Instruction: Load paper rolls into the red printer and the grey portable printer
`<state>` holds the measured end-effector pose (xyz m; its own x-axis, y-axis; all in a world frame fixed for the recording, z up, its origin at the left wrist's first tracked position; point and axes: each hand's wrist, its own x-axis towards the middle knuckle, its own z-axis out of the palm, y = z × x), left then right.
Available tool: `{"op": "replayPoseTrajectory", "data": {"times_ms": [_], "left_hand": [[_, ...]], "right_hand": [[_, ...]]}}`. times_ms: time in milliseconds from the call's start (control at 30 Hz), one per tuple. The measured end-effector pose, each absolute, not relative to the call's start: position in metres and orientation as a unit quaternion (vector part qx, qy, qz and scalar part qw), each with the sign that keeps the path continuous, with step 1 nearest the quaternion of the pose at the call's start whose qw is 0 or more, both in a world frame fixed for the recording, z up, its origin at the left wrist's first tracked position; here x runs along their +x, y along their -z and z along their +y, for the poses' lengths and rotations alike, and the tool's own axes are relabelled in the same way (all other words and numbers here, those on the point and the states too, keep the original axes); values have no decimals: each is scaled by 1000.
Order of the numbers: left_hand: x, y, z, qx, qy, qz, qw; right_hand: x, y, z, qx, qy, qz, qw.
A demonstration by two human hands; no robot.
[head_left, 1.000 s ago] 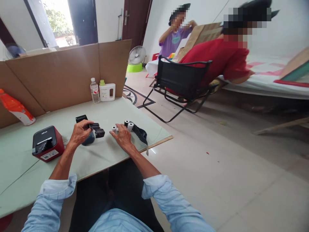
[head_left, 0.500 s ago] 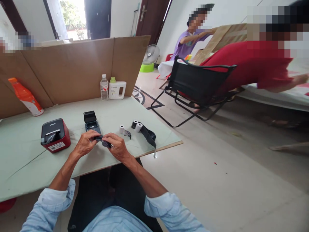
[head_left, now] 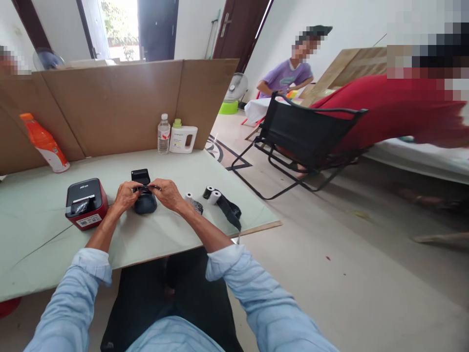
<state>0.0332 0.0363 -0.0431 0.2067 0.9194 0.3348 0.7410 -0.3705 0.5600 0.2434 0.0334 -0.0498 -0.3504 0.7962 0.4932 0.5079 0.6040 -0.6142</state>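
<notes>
A small black portable printer (head_left: 145,205) sits on the table with its lid (head_left: 140,176) flipped up. My left hand (head_left: 126,196) and my right hand (head_left: 166,193) meet over its compartment, fingertips pinched on the two ends of a dark ribbon roll (head_left: 144,188). Fingers cover much of the roll, so I cannot tell how deep in the compartment it is. To the right of my right hand lie a white roll with a dark strip (head_left: 189,197) and a second white roll (head_left: 214,197) beside a black one (head_left: 208,191), with a long black strip (head_left: 230,211) trailing off.
A red and black printer (head_left: 86,203) stands left of my hands. Along the cardboard screen (head_left: 124,107) are an orange bottle (head_left: 46,144), a water bottle (head_left: 163,134) and a white jug (head_left: 183,139). A black folding chair (head_left: 308,127) and two people are to the right.
Both hands have moved forward with the dark roll, from in front of the portable printer to over its compartment. The person in purple has lowered their arms. The view has shifted slightly.
</notes>
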Motion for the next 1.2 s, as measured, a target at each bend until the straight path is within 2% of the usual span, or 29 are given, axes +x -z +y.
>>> {"op": "replayPoseTrajectory", "data": {"times_ms": [133,367,533,800,1033,1200], "left_hand": [[29,46,42,766,-285,559,140],[31,36,46,796,-157,580,73],[32,33,52,804,-93,580,93],[26,37,46,849,-131,497,118],[34,43,37,828,-112,543,80],[29,45,31,842,-107,521,90]], "right_hand": [[240,48,38,-402,-184,-810,385],[238,51,37,-417,-179,-810,370],[235,62,36,-411,-165,-817,369],[232,78,25,-381,-127,-825,397],[226,77,27,-394,-95,-844,350],[230,78,14,-374,-64,-847,373]]}}
